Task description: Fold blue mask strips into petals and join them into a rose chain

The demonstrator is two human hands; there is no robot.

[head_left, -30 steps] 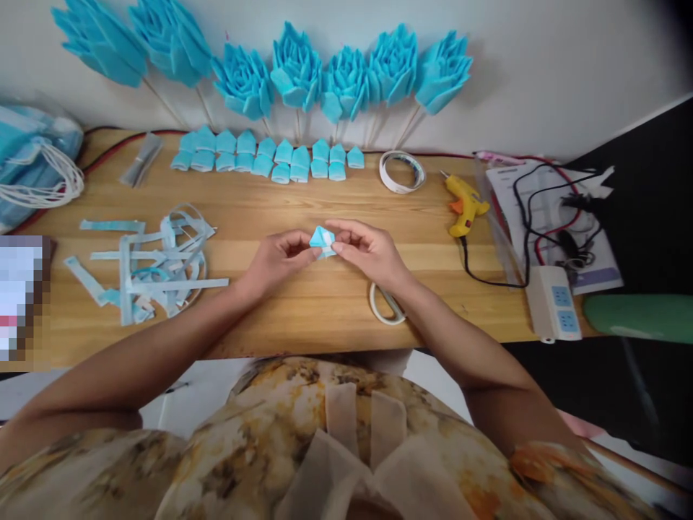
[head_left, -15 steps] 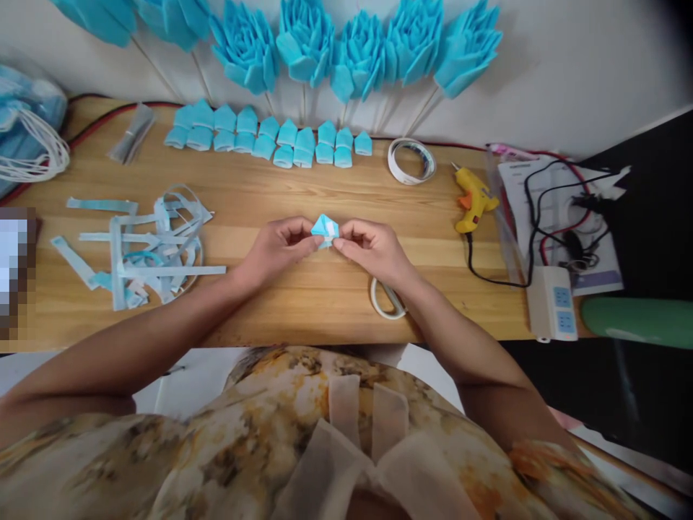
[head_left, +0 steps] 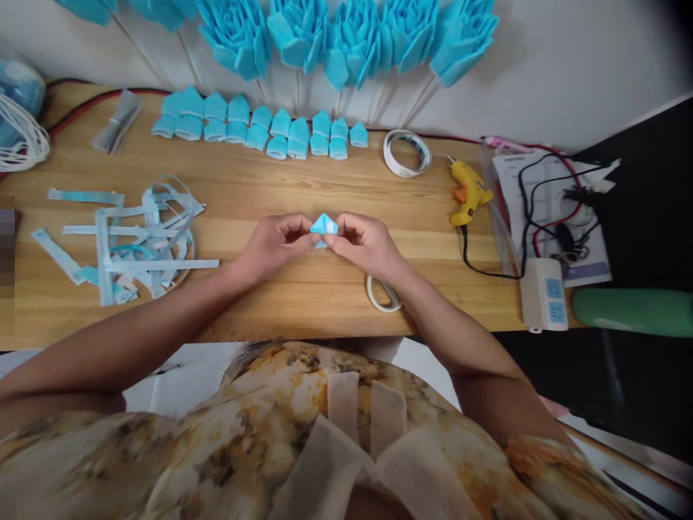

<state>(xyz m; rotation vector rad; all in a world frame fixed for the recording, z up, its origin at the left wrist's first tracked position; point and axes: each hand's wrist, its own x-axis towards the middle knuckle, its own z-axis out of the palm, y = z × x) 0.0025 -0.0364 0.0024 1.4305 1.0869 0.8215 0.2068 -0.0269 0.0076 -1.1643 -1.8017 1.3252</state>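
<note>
A small blue folded petal (head_left: 323,224) with a pointed top is held between both hands above the middle of the table. A short white strip of tape shows on its right half. My left hand (head_left: 276,244) pinches its left edge, thumb in front. On the opposite side my right hand (head_left: 362,242) grips the right lower edge with thumb and fingers. The fingertips hide the petal's lower part. Just below my right wrist lies a white tape roll (head_left: 382,296), partly covered by the forearm.
Folded blue petals (head_left: 238,119) stand in rows at the back, below blue fabric flowers (head_left: 351,43) on sticks. Cut strips (head_left: 146,238) lie heaped on the left. Rightward are a tape roll (head_left: 407,153), a yellow glue gun (head_left: 470,191), cables and a power strip (head_left: 546,295).
The petal's lower part has been folded further up, so it looks shorter between my fingers. The whole view has shifted slightly; both hands keep their hold.
</note>
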